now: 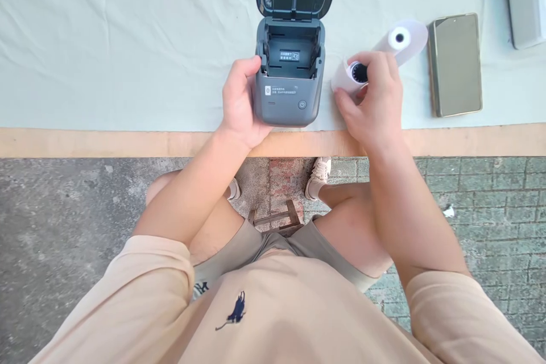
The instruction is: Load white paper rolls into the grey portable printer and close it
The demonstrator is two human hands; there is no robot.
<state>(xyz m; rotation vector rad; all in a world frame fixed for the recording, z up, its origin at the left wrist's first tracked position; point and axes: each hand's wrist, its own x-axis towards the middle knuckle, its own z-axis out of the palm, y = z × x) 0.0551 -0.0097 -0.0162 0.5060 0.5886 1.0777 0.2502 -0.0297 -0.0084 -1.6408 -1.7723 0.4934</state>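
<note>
- Head view: left hand (239, 103) grips the left side of the open grey printer (290, 77) at the table edge.
- Right hand (375, 103), fingers curled, holds a paper roll (343, 78) just right of the printer.

Looking steeply down from head height, close above the grey printer (290, 74). Facing forward across the table edge (85, 142) just below it. Only one view here.

Printer labels, too small to read
The printer (290, 77) bears a black label inside its bay, a white-print label and a power symbol on its front.
</note>
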